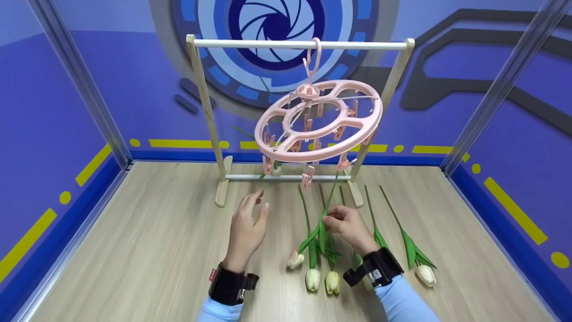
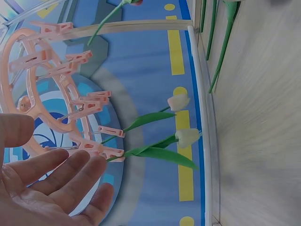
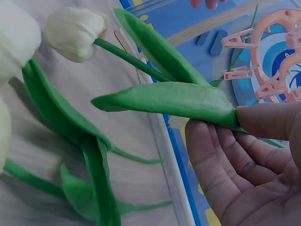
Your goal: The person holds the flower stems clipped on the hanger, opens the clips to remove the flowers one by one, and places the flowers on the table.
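My right hand point(image 1: 347, 226) pinches an artificial tulip between thumb and fingers at its leaves. The pale flower head point(image 3: 75, 33) of this tulip hangs down to the left, and its thin stem slants up toward the hanger's clips. Held out left of it, my left hand point(image 1: 248, 223) has relaxed fingers and nothing in its grasp. Above both hands a round pink clip hanger point(image 1: 319, 152) hangs tilted from a rod. In the left wrist view, a pinkish tulip point(image 2: 178, 102) and a white tulip point(image 2: 188, 136) hang head down from its clips.
A wooden frame point(image 1: 205, 98) with white rods carries the hanger. Several tulips lie on the table point(image 1: 156, 250), among them a white one point(image 1: 313, 281), a yellowish one point(image 1: 332, 282) and another white one point(image 1: 425, 275) at right. Blue printed walls point(image 1: 67, 134) enclose the table's back and sides.
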`<state>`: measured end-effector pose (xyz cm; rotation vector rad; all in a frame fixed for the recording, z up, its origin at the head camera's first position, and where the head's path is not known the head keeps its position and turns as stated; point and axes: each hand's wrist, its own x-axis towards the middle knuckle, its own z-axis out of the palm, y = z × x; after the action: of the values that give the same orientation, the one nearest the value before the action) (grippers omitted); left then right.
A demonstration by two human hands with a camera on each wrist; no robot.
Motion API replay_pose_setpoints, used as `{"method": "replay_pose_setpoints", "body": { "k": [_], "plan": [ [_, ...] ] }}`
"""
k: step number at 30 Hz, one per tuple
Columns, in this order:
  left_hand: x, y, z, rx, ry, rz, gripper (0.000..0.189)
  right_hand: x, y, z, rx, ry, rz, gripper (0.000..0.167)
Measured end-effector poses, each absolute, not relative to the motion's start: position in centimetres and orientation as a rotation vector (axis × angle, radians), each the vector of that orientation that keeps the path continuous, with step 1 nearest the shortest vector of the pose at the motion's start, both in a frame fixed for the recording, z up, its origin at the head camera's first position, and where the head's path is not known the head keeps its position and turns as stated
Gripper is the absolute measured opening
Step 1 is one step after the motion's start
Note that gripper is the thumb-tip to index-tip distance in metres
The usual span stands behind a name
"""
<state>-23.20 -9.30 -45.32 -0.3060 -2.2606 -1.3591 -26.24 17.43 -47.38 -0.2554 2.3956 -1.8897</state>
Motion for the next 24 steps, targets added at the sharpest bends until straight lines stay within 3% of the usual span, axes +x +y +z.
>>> {"method": "replay_pose_setpoints", "body": {
  "k": [15,24],
  "plan": [
    [-23.4,-9.2,-45.5,-0.32,-2.234,-1.331,0.037,-27.8,14.5,-47.1,-0.354,2.334,-1.644,0.022],
    [-23.4,-9.3,-45.4,-0.295,-2.265,-1.36,0.038,-28.5,12.8,-47.5,-0.349,2.319,-1.537,0.015]
  ]
}}
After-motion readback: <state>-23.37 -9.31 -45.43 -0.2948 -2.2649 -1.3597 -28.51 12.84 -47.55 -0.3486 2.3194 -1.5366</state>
